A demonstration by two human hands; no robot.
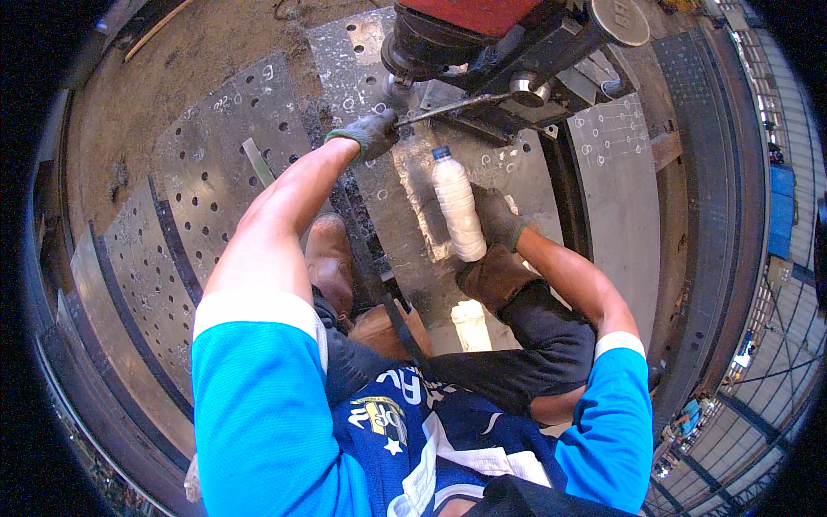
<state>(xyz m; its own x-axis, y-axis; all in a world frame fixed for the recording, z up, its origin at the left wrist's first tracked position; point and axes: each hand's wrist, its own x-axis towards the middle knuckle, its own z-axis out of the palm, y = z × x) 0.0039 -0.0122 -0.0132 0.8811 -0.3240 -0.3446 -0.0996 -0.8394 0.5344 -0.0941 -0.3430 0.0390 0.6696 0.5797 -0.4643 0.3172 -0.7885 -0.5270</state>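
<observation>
My left hand, in a grey knit glove with a green cuff, is closed round the end of a metal lever. That lever runs to the hub of a drilling machine with a red and black body. In my right hand, also gloved, is a clear plastic bottle of whitish liquid with a dark blue cap. The bottle leans with its cap toward the machine; its body hides some of my right fingers. Below the machine lies a steel plate, wet and pale-streaked in places.
Steel plates with drilled holes spread to the left. A plate with chalked circles lies at the right. My brown boots rest among the plates, near a dark gap. A round-ended handle juts from the machine.
</observation>
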